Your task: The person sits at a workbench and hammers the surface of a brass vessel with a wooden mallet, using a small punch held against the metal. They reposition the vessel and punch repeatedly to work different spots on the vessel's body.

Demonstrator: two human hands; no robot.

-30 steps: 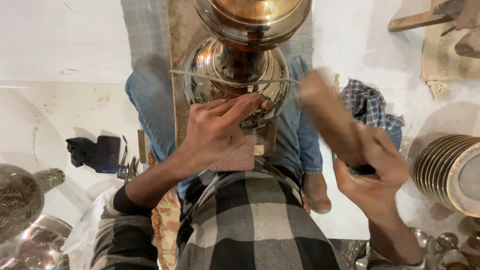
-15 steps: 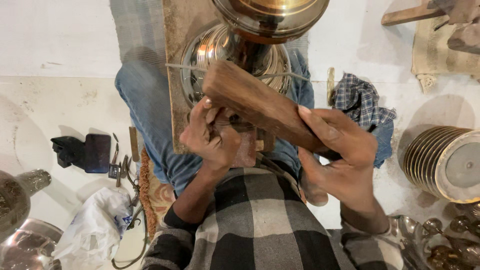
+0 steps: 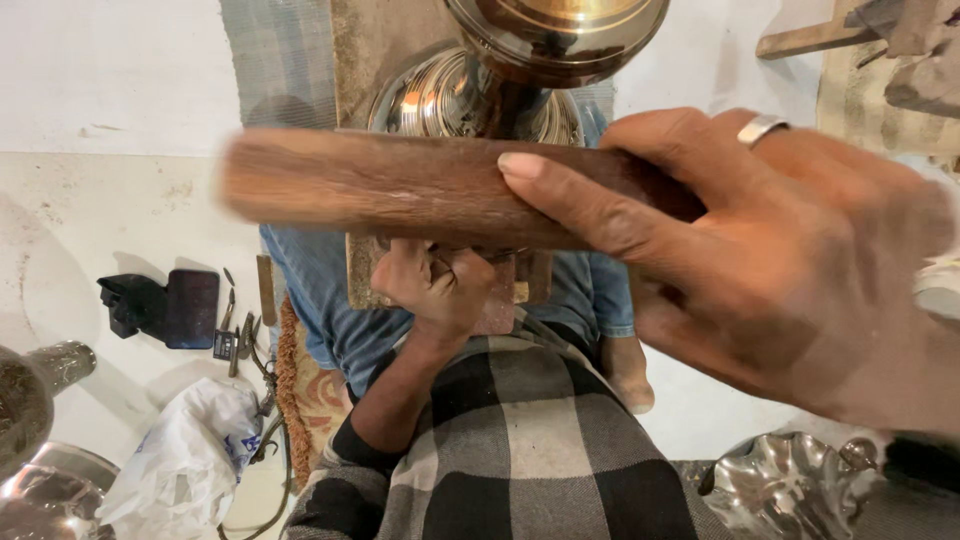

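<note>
the right hand point(image 3: 760, 250) is clamped around one end of a wooden mallet point(image 3: 400, 190), raised close to the camera and blurred. the mallet's long axis runs level, left to right, with its free end out past the left of the shiny metal vessel point(image 3: 470, 100), which lies straight beyond and beneath it. the left hand point(image 3: 440, 285) sits just this side of the vessel, nearer to it than the right, fingers curled shut on something small against the vessel's rim; what it grips is hidden. well left of the vessel, small tools point(image 3: 235, 325) and a dark case point(image 3: 190, 308) lie on the floor.
</note>
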